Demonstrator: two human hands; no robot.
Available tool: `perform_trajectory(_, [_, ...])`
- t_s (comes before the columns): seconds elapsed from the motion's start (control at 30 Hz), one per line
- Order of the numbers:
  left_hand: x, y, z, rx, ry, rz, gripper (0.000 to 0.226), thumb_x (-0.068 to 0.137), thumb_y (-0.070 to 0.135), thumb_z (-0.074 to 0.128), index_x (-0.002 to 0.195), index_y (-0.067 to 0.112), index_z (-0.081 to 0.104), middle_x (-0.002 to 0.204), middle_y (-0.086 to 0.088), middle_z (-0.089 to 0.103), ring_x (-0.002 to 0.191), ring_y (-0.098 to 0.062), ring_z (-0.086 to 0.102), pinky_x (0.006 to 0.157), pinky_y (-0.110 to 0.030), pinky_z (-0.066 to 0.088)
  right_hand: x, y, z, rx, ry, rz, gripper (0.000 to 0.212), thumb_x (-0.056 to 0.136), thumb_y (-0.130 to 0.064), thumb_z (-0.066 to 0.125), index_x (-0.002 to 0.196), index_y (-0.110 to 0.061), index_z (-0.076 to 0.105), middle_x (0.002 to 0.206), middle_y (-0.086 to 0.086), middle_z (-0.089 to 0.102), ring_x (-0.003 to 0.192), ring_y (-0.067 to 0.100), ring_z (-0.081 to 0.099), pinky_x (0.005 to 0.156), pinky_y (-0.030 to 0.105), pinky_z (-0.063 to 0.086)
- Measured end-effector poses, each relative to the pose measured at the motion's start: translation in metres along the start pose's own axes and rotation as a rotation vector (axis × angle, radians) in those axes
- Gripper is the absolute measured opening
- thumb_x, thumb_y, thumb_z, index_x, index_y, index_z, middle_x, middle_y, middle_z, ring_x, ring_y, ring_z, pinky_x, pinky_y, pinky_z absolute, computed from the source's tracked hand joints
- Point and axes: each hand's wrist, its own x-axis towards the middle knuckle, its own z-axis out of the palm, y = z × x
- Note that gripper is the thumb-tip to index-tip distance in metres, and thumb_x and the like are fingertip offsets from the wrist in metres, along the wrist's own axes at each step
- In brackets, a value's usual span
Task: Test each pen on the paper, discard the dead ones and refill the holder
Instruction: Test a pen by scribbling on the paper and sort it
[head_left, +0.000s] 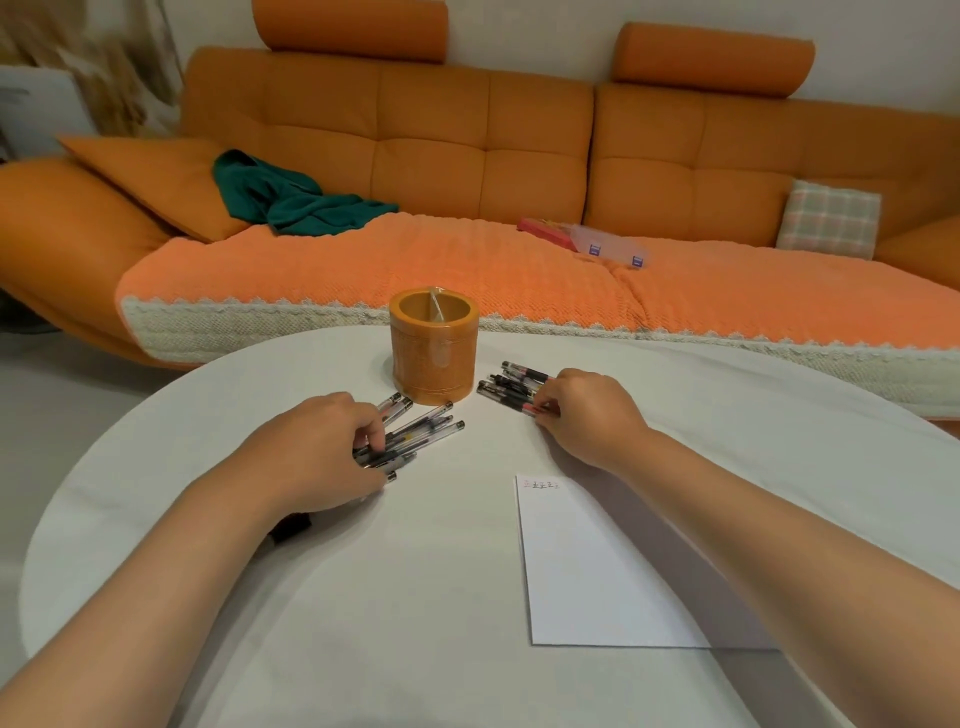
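An empty orange pen holder (434, 345) with an inner divider stands near the far edge of the white round table (415, 597). A pile of clear-barrelled pens (421, 428) lies left of and in front of it, and my left hand (324, 449) rests on that pile with fingers curled around several pens. A second pile of pens (511, 384) lies right of the holder; my right hand (587, 410) pinches a red-tipped pen at its near end. A white sheet of paper (592, 566) with a few small test marks along its top edge lies in front of my right arm.
A small black object (292, 526) lies on the table, partly hidden under my left forearm. Behind the table stands an orange sofa (519, 156) with a green cloth (291, 195), a clear plastic box (608, 244) and a checked cushion (828, 218).
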Motion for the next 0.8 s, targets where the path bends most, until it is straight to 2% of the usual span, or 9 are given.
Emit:
perform_trajectory(0.07, [-0.005,-0.006,-0.004,0.02,-0.052,-0.033,0.026,0.07,0.047,0.075,0.087,0.039,0.056,0.094,0.015,0.052,0.087,-0.006,0.052,0.078,-0.031,0.049,0.002,-0.009,-0.003,-0.024,0.022,-0.015,0.022,0.093,-0.034,0.063,0.112,-0.024,0.07,0.103,0.004,0.064,0.091,0.031,0.062,0.071,0.035,0.043])
perform_trajectory(0.17, [-0.011,-0.014,-0.008,0.022,-0.12,-0.082,0.031,0.065,0.043,0.077,0.085,0.037,0.055,0.091,0.013,0.053,0.083,-0.007,0.053,0.074,-0.03,0.048,0.001,-0.037,-0.01,0.075,0.043,-0.089,0.022,0.09,-0.025,0.066,0.112,-0.023,0.069,0.105,0.001,0.064,0.093,0.026,0.062,0.072,0.034,0.047])
perform_trajectory(0.27, [-0.016,-0.019,-0.011,0.04,-0.165,-0.126,0.032,0.063,0.038,0.078,0.085,0.032,0.055,0.086,0.012,0.058,0.079,-0.008,0.056,0.07,-0.029,0.047,-0.002,-0.076,-0.016,0.216,-0.003,-0.269,0.02,0.089,-0.019,0.066,0.107,-0.024,0.072,0.102,-0.004,0.066,0.088,0.016,0.061,0.071,0.033,0.051])
perform_trajectory(0.37, [-0.019,-0.021,-0.011,0.057,-0.166,-0.134,0.025,0.065,0.036,0.078,0.082,0.032,0.06,0.083,0.013,0.06,0.079,-0.007,0.058,0.07,-0.028,0.049,-0.006,-0.107,-0.014,0.291,-0.09,-0.423,0.02,0.087,-0.018,0.07,0.105,-0.024,0.075,0.101,-0.006,0.069,0.088,0.012,0.061,0.071,0.026,0.048])
perform_trajectory(0.43, [-0.021,-0.021,-0.009,0.076,-0.148,-0.12,0.022,0.065,0.037,0.078,0.08,0.032,0.062,0.081,0.015,0.061,0.079,-0.006,0.058,0.066,-0.025,0.047,-0.009,-0.121,-0.011,0.294,-0.111,-0.49,0.019,0.085,-0.022,0.073,0.104,-0.024,0.076,0.101,-0.006,0.07,0.09,0.011,0.061,0.071,0.023,0.045])
perform_trajectory(0.6, [-0.024,-0.018,-0.007,0.075,-0.085,-0.078,0.021,0.066,0.039,0.077,0.08,0.032,0.063,0.08,0.015,0.062,0.079,-0.005,0.058,0.061,-0.025,0.04,-0.015,-0.131,-0.004,0.221,-0.073,-0.578,0.021,0.082,-0.038,0.075,0.1,-0.027,0.076,0.093,-0.005,0.071,0.09,0.016,0.062,0.075,0.033,0.049])
perform_trajectory(0.7, [-0.024,-0.016,-0.008,0.057,-0.084,-0.05,0.024,0.067,0.039,0.078,0.082,0.031,0.061,0.08,0.015,0.061,0.078,-0.005,0.056,0.06,-0.026,0.039,-0.016,-0.127,0.001,0.151,-0.077,-0.616,0.016,0.083,-0.039,0.074,0.095,-0.03,0.075,0.088,-0.009,0.071,0.087,0.015,0.062,0.076,0.035,0.049])
perform_trajectory(0.8, [-0.025,-0.013,-0.008,0.028,-0.112,-0.028,0.027,0.067,0.039,0.079,0.084,0.032,0.06,0.08,0.014,0.061,0.076,-0.004,0.056,0.062,-0.026,0.043,-0.02,-0.118,-0.001,0.124,-0.094,-0.616,0.01,0.085,-0.034,0.072,0.089,-0.026,0.076,0.085,-0.007,0.07,0.084,0.016,0.062,0.075,0.035,0.048])
